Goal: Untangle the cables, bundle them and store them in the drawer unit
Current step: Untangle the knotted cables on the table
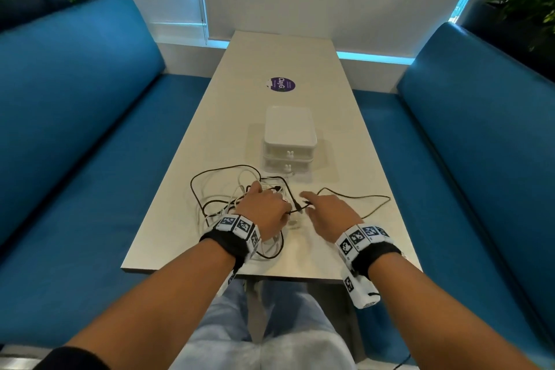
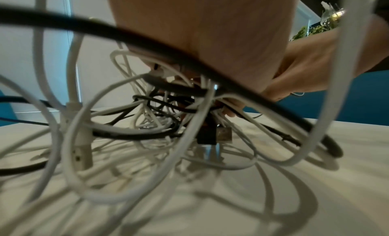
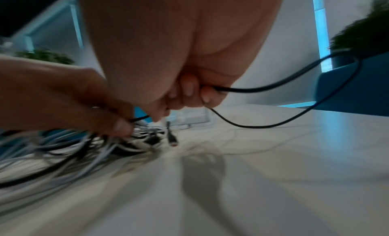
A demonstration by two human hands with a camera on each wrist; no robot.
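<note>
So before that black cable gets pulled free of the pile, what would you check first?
1. Right hand grips the black cable: ok, fingers curl round it.
2. Left hand holds down the tangle: ok, it pinches strands.
3. Black cable's free run lies clear to the right: ok.
4. Cable no longer looped through white ones: cannot tell, the knot is hidden under the hands.
5. Drawer unit open for storing: not ok, both drawers are shut.
6. Cables stay on the table: ok.
</note>
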